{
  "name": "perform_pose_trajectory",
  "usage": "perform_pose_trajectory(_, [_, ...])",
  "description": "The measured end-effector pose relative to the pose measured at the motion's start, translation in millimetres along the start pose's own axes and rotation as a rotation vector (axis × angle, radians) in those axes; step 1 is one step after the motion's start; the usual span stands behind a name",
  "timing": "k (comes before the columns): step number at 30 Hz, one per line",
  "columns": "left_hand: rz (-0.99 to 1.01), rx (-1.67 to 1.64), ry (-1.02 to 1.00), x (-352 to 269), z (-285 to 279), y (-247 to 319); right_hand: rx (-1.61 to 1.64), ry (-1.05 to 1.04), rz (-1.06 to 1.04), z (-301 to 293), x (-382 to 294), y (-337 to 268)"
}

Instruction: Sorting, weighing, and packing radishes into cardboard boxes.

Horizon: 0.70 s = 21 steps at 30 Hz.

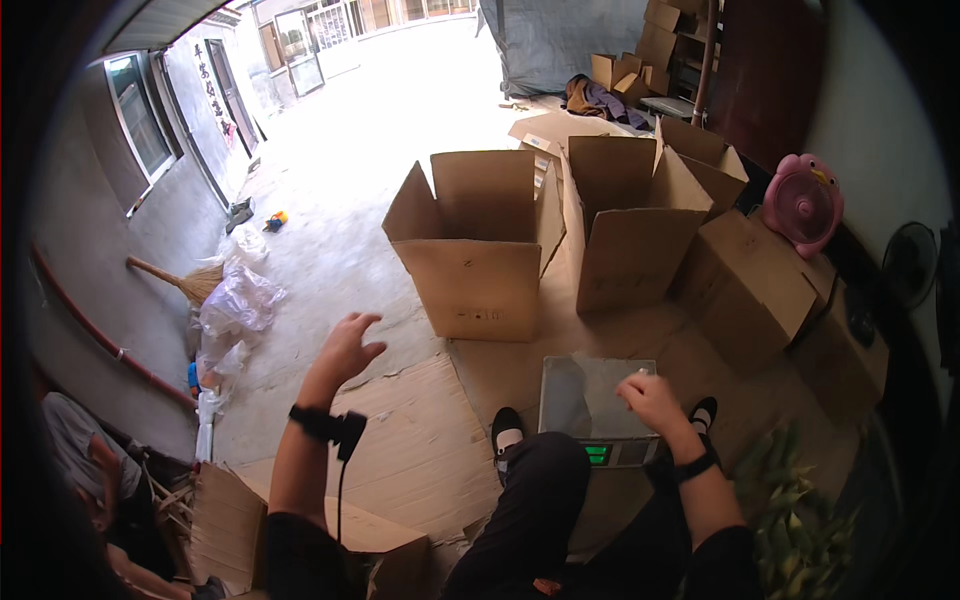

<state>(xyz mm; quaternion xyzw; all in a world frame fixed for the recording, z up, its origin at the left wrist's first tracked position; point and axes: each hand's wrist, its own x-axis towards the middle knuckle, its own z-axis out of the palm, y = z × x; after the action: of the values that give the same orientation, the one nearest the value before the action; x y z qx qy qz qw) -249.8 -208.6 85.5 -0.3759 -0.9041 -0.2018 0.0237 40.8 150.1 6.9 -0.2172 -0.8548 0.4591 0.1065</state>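
Over the floor on the left, my left hand [351, 349] is raised with thumb and fingers apart and nothing between them. A black strap with a small device and cable is around that wrist. My right hand [651, 401] hovers over the right side of a scale's metal platform [577, 397], its fingers curled. A tiny pale spot shows near those fingertips, too small to tell whether something is held. The scale's green-lit display [598, 454] faces me, between my feet. Just beyond the scale stands a tall cardboard box [480, 292], its top flaps up.
Another upright cardboard box [637, 259] adjoins it. A pink fan [804, 206] sits on a closed carton [750, 274]. Green leafy produce [799, 517] lies lower right. Flattened cardboard [412, 442], plastic bags [236, 300] and a broom [184, 281] are left. Another person [97, 457] sits lower left.
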Motion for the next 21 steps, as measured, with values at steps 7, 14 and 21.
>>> perform_pose_trajectory(7, [-0.03, 0.138, 0.081, 126, 76, 22, 0.101, -0.051, 0.242, 18, -30, 80])
perform_pose_trajectory(14, [-0.186, 0.531, 0.0, 192, 94, 37, -0.004, -0.079, 0.233, 24, -29, 99])
perform_pose_trajectory(21, [-0.121, 0.501, 0.06, 210, 120, 18, -0.111, -0.105, 0.198, 18, -24, 87])
